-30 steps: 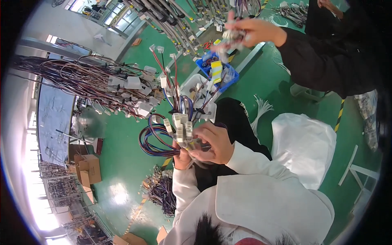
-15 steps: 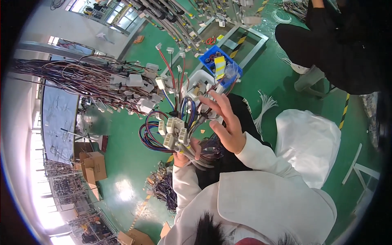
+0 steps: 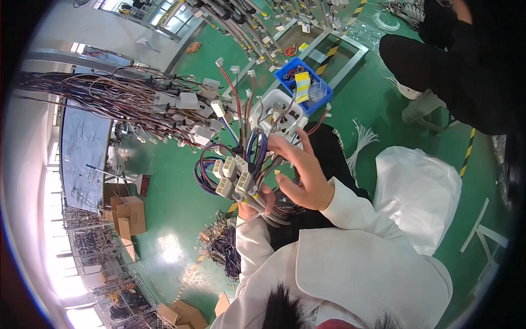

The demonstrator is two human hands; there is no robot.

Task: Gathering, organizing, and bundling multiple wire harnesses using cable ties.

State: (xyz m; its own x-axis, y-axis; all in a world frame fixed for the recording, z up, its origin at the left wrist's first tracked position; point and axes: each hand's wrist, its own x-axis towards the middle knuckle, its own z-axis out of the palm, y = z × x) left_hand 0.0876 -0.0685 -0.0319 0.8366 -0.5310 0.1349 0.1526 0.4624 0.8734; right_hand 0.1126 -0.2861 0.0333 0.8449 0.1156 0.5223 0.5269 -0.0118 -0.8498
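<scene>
My left hand (image 3: 264, 202) is closed around a wire harness, gripping its grey sleeved cables. White multi-hole connectors (image 3: 230, 169) cluster just above that grip, and looped blue, black and red wires (image 3: 205, 174) bulge out to their left. Thinner leads fan upward, some ending in white plugs, one of them a white connector (image 3: 218, 108) on blue and white wires. My right hand (image 3: 308, 174) hovers at the harness's right side, thumb and fingers apart. Its index fingertip reaches the blue wire loop; whether it touches is unclear.
A hanging bundle of wires (image 3: 126, 104) extends from the left. Ahead are a white basket (image 3: 278, 105) and a blue bin (image 3: 324, 102) of small parts. A white sack (image 3: 417, 192) and white cable ties (image 3: 361, 143) lie right. Another person (image 3: 438, 71) sits at upper right.
My right hand has come lower and its fingers have bent in toward the blue wire loop. My left hand keeps its grip on the harness. The view has shifted slightly.
</scene>
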